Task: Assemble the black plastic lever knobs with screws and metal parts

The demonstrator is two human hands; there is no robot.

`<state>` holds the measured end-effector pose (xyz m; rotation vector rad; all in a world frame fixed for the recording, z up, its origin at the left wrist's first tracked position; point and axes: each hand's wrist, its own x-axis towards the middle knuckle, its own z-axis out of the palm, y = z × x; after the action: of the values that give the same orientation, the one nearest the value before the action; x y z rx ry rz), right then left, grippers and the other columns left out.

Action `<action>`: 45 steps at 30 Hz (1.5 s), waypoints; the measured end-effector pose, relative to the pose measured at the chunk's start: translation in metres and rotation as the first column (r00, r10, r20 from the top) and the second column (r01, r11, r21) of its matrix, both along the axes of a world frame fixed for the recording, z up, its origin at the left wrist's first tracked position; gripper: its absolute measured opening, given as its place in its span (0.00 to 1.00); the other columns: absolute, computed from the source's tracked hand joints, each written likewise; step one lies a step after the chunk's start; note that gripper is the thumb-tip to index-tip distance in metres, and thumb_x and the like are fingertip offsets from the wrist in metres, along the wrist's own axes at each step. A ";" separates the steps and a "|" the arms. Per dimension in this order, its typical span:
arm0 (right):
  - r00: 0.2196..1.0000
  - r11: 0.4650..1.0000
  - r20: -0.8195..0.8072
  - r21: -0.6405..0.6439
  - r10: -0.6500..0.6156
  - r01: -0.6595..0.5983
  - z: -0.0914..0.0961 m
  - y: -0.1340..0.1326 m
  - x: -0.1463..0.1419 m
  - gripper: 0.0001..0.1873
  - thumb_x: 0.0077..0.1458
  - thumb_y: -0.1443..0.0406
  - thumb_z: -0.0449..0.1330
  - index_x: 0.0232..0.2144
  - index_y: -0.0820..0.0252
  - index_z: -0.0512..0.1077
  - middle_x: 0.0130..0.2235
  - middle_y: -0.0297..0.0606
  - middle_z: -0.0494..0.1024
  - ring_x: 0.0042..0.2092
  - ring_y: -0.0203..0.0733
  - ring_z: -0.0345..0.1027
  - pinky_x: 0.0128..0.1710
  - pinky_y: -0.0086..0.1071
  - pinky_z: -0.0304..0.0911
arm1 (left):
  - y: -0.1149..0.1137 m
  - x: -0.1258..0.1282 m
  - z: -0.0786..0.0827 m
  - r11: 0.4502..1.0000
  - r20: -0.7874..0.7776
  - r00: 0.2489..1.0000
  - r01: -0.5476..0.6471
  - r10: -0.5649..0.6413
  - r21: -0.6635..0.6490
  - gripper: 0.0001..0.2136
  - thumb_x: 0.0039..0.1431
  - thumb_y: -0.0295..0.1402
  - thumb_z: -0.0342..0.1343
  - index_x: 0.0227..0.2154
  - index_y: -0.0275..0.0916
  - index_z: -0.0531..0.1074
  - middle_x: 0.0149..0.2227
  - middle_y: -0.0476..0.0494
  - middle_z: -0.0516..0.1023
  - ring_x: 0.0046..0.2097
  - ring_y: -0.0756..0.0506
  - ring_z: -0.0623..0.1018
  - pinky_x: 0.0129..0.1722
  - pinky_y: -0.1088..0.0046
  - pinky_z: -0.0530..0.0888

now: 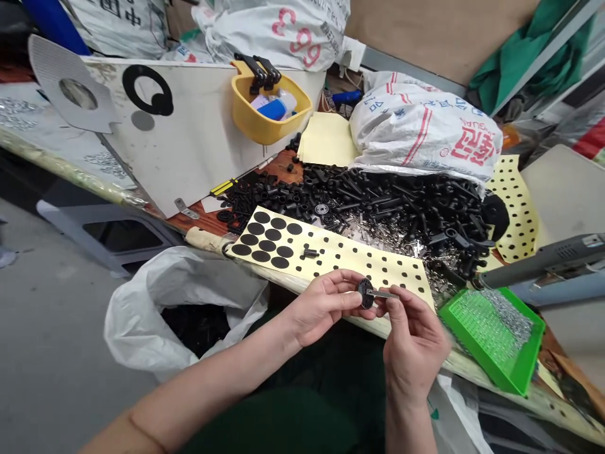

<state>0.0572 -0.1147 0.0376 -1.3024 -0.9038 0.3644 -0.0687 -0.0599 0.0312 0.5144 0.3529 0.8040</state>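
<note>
My left hand (326, 302) pinches a small round black plastic part (365, 292) between thumb and fingers, just in front of the table edge. My right hand (411, 340) is closed on a thin silvery metal piece (382, 294) whose end touches the black part. Both hands hover over the near end of a yellow backing sheet (331, 252) that carries black round stickers and many small dots. A loose black part (310, 253) lies on that sheet.
A big heap of black plastic parts (401, 208) and shiny metal pieces covers the table behind. Also here: a green tray (491, 334) of metal bits at right, a grey power tool (543, 261), a yellow bin (269, 110), a woven sack (425, 129), a white bag (189, 309) below left.
</note>
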 end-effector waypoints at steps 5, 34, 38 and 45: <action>0.996 0.998 0.077 0.035 -0.046 0.044 0.000 -0.013 0.008 0.06 0.49 0.67 0.65 0.33 0.59 0.77 0.33 0.39 0.81 0.35 0.40 0.75 0.37 0.33 0.71 | -0.007 0.010 0.007 0.996 -0.068 0.997 -0.015 0.021 0.083 0.19 0.41 0.29 0.70 0.38 0.34 0.73 0.36 0.43 0.80 0.31 0.45 0.81 0.40 0.66 0.75; 0.989 0.982 -0.144 -0.181 0.020 -0.046 -0.026 0.013 0.054 0.09 0.45 0.65 0.68 0.33 0.57 0.79 0.30 0.36 0.80 0.27 0.36 0.74 0.29 0.29 0.73 | 0.028 0.052 -0.007 0.998 -0.355 0.934 0.048 -0.033 0.032 0.16 0.44 0.23 0.65 0.40 0.33 0.76 0.31 0.44 0.81 0.33 0.47 0.81 0.42 0.68 0.76; 0.998 0.961 -0.062 -0.276 -0.012 -0.006 -0.021 0.023 0.061 0.09 0.46 0.64 0.68 0.34 0.57 0.79 0.32 0.38 0.81 0.29 0.37 0.74 0.31 0.31 0.73 | 0.041 0.060 -0.013 0.999 -0.385 0.923 0.036 -0.020 0.035 0.15 0.46 0.24 0.64 0.40 0.33 0.76 0.33 0.44 0.81 0.35 0.47 0.80 0.43 0.68 0.76; 0.992 0.943 0.004 -0.312 0.123 -0.116 -0.026 0.032 0.074 0.08 0.47 0.67 0.67 0.34 0.52 0.79 0.36 0.36 0.81 0.38 0.38 0.75 0.39 0.31 0.72 | 0.053 0.064 -0.022 0.998 -0.459 0.888 0.058 -0.036 0.035 0.17 0.46 0.22 0.63 0.42 0.34 0.76 0.33 0.45 0.81 0.38 0.46 0.80 0.47 0.65 0.75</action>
<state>0.1311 -0.0823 0.0118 -1.5466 -0.9746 0.6076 -0.0050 -0.0074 0.0089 0.7576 0.7573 0.6378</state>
